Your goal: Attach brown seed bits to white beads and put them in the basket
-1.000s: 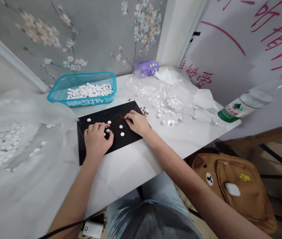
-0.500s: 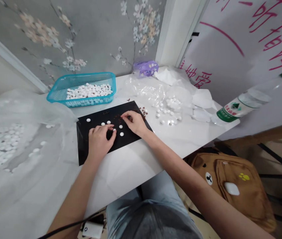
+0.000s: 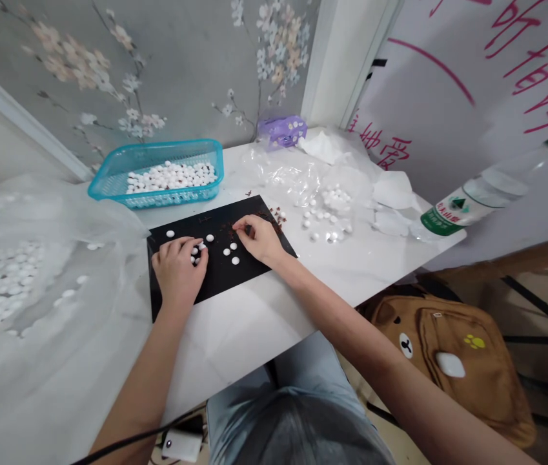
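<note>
A black mat (image 3: 220, 279) lies on the white table, with several white round pieces (image 3: 235, 261) on it. Over its left part, my left hand (image 3: 178, 266) curves its thumb and fingers around a few white pieces, one of them at the fingertips. My right hand (image 3: 260, 239) rests on the right part with thumb and index finger pinched beside small dark red-brown bits (image 3: 228, 227); whatever is between those fingertips is too small to make out. Three white pieces lie between the two hands.
A blue basket (image 3: 157, 197) of white pieces stands behind the mat. Plastic sheeting with more pieces (image 3: 0, 284) covers the left. Clear bags (image 3: 293, 181), a purple packet (image 3: 283, 132) and a bottle (image 3: 462, 205) are at the right. A brown backpack (image 3: 477, 387) sits below.
My left hand has moved left across the mat, gathering around white pieces. A white piece that was at its fingertips now lies on the mat near the other two. My right hand has barely moved.
</note>
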### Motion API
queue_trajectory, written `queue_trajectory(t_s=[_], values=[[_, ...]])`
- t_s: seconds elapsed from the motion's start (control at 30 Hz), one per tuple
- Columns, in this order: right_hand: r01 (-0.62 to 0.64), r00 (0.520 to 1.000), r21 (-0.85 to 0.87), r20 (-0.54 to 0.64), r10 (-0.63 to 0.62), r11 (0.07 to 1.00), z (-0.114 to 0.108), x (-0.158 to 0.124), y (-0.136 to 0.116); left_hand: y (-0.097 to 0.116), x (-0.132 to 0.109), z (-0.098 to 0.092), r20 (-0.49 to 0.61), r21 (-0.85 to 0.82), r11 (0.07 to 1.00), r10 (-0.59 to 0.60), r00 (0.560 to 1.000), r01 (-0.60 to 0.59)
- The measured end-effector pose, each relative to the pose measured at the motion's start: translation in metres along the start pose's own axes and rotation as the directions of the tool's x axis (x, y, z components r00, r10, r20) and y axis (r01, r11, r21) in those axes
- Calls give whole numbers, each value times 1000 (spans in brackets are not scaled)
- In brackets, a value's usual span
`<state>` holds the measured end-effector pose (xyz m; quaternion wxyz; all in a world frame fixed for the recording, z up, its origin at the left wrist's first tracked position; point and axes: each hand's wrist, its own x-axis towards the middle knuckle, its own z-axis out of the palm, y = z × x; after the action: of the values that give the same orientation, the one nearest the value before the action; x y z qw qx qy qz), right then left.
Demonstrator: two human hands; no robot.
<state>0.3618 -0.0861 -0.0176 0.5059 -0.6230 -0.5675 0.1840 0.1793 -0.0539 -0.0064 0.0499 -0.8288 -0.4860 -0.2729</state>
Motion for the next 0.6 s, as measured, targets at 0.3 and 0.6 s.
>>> queue_trajectory(t_s=[0.3,0.6], values=[[-174,985,212,17,174,962,0,2,-6,-4,0,0,23,27,1000,-5,1000,5],[-406,914,534,258,314,742,-4,3,-13,6,-1,6,59,-439,898,63,996,-31]])
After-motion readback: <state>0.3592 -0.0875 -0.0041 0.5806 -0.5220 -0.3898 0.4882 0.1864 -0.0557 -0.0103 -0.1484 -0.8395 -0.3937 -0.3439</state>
